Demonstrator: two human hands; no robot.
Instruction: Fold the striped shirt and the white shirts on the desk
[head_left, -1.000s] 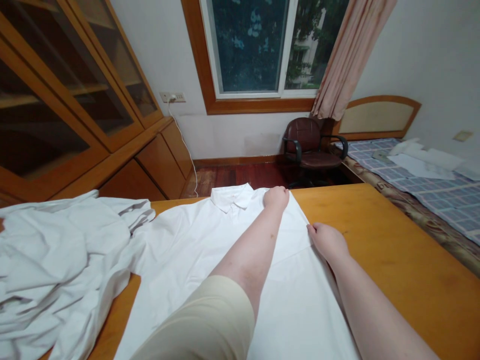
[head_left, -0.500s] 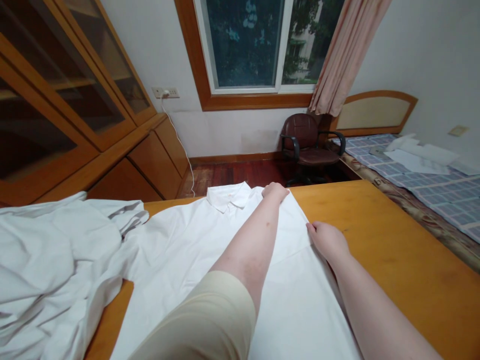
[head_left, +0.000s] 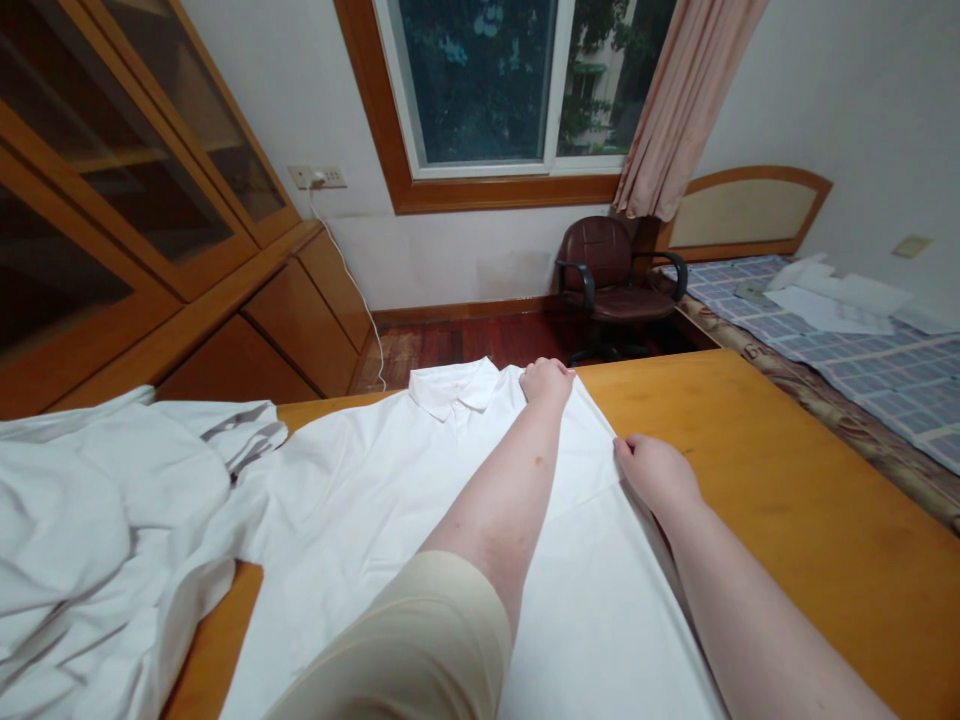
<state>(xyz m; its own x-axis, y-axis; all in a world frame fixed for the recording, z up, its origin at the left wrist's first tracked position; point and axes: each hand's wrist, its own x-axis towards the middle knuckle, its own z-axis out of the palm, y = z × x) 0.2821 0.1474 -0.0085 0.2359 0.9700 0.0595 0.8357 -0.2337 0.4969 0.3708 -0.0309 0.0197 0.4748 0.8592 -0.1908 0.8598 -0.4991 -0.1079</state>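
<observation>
A white collared shirt (head_left: 330, 520) lies spread face up on the wooden table, its collar at the far edge. My left hand (head_left: 546, 382) reaches across it and is closed on the cloth near the right-hand shoulder, fingertips partly hidden. On the shirt's right edge, by the sleeve and side, my right hand (head_left: 656, 472) pinches the fabric between thumb and fingers. My left forearm covers part of the shirt's front. A heap of crumpled white cloth (head_left: 67, 520) sits at the left, touching the shirt's other sleeve.
The yellow-brown table (head_left: 787, 520) extends to the right. Beyond it stand a dark red office chair (head_left: 600, 270) and a bed (head_left: 847, 350) with papers on a checked mat. A glass-door cabinet (head_left: 135, 200) lines the left; a white cord (head_left: 349, 270) hangs from a wall socket.
My view has shifted slightly, so the room sits a little further left and higher. Both hands keep their places on the shirt.
</observation>
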